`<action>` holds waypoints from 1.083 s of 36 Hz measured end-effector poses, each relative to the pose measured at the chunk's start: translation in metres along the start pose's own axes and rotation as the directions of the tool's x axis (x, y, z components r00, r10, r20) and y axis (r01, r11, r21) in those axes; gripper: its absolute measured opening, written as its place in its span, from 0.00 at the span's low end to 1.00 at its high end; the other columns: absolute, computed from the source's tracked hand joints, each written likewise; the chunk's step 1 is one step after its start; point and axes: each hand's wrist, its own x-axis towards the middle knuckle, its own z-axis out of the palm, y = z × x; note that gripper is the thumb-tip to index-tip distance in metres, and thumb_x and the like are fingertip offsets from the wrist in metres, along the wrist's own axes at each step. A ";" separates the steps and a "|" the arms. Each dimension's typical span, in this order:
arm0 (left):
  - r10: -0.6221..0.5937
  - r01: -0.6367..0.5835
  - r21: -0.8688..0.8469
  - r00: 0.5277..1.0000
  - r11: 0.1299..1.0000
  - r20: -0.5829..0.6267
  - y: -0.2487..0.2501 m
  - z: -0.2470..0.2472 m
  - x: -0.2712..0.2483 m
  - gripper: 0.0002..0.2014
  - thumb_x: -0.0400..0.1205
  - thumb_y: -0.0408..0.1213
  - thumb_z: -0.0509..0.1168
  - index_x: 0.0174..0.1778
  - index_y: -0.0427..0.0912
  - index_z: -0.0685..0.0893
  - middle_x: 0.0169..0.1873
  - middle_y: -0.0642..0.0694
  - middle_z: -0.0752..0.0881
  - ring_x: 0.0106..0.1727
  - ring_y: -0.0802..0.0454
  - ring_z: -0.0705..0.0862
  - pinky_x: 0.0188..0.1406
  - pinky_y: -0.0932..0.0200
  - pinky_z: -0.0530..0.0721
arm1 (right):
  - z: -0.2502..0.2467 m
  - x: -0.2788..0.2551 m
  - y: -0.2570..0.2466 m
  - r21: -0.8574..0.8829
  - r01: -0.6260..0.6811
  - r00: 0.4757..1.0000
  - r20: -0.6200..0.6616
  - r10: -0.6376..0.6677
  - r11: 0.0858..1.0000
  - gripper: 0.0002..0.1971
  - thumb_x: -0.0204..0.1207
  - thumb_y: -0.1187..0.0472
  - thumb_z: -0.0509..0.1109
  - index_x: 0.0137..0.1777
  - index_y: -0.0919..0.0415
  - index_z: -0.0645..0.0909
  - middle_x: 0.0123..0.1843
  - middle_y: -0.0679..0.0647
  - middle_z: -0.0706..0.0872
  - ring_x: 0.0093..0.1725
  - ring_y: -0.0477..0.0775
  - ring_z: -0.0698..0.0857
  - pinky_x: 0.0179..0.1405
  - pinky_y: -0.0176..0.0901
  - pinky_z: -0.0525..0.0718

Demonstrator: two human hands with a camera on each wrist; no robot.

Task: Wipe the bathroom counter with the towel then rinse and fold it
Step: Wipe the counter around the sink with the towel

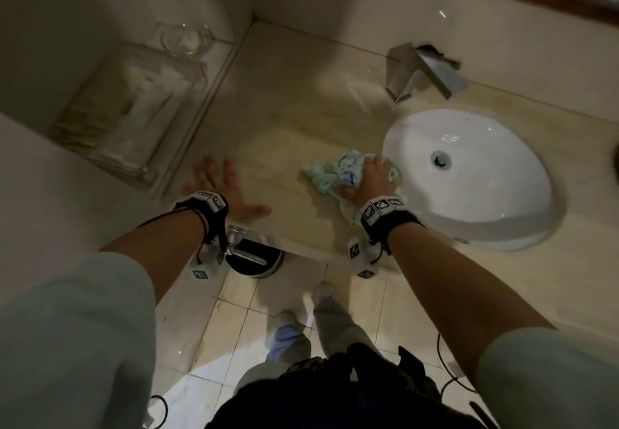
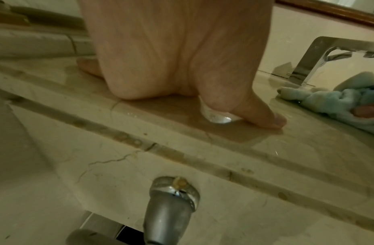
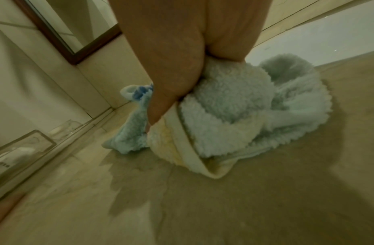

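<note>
A crumpled pale blue and cream towel (image 1: 331,170) (image 3: 234,116) (image 2: 337,99) lies on the beige marble counter (image 1: 284,133) just left of the white oval sink (image 1: 469,174). My right hand (image 1: 371,177) (image 3: 175,69) presses down on the towel, thumb curled against its folds. My left hand (image 1: 224,190) (image 2: 182,63) lies flat on the counter near its front left edge, fingers spread. Wet patches show on the marble (image 3: 135,179) in front of the towel.
A chrome faucet (image 1: 422,70) (image 2: 328,58) stands behind the sink. A clear tray of toiletries (image 1: 134,110) and a glass bowl (image 1: 187,39) sit on the left ledge. A bin (image 1: 254,257) and a metal fitting (image 2: 173,207) are under the counter's front edge.
</note>
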 end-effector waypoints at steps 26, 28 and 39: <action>-0.028 0.026 -0.062 0.999 0.998 -0.028 0.006 0.005 0.012 0.75 0.55 0.78 0.68 0.73 0.49 0.16 0.72 0.33 0.17 0.74 0.29 0.20 0.69 0.22 0.31 | -0.047 0.121 -0.075 -0.050 -0.035 0.998 -0.045 0.033 0.998 0.54 0.58 0.24 0.70 0.78 0.59 0.67 0.80 0.63 0.65 0.77 0.69 0.68 0.75 0.66 0.68; -0.030 0.028 -0.064 0.999 0.998 -0.028 0.006 0.006 0.012 0.75 0.55 0.77 0.69 0.74 0.49 0.18 0.73 0.33 0.18 0.75 0.29 0.20 0.69 0.22 0.31 | -0.047 0.129 -0.082 -0.051 -0.019 0.998 -0.062 0.016 0.998 0.48 0.59 0.27 0.72 0.73 0.59 0.73 0.75 0.65 0.73 0.71 0.69 0.75 0.68 0.65 0.74; -0.020 0.016 -0.050 0.997 0.999 -0.080 0.004 0.009 0.014 0.75 0.52 0.78 0.69 0.77 0.50 0.22 0.76 0.33 0.22 0.77 0.29 0.25 0.69 0.22 0.33 | -0.064 0.132 -0.096 -0.048 0.091 0.996 -0.001 -0.091 0.995 0.42 0.77 0.40 0.68 0.82 0.62 0.56 0.82 0.63 0.60 0.79 0.65 0.64 0.76 0.57 0.64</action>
